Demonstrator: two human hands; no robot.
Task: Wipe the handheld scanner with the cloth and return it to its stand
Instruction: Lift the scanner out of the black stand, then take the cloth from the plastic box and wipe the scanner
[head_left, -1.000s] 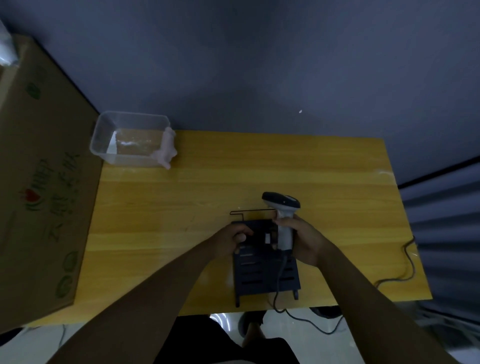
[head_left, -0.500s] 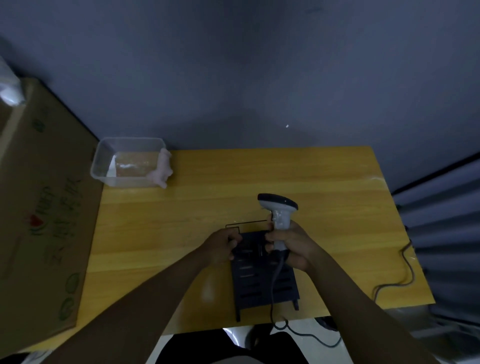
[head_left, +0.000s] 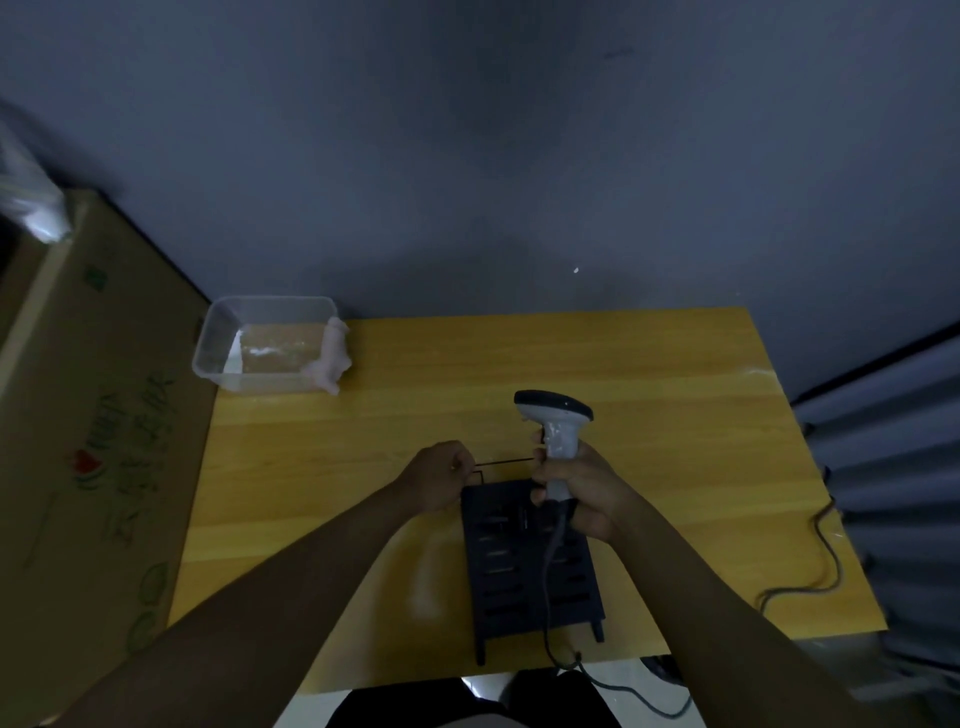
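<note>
Head view: both forearms reach forward from the bottom edge over the near half of the surface (head_left: 363, 426). The right hand (head_left: 582, 486) is wrapped around the handle of the scanner (head_left: 558, 431), holding it upright above the far end of the stand (head_left: 524, 566). The left hand (head_left: 441, 475) is curled closed at the stand's far left corner, seemingly on its thin wire; the exact contact is hard to make out. The scanner's long axis runs near to far, with the dark head away from the person and pointing left-right. Its cable (head_left: 550, 571) trails down over the stand and off the near edge. The cloth (head_left: 332, 358) hangs on a tub (head_left: 260, 343) at the far left corner. The light is dim.
</note>
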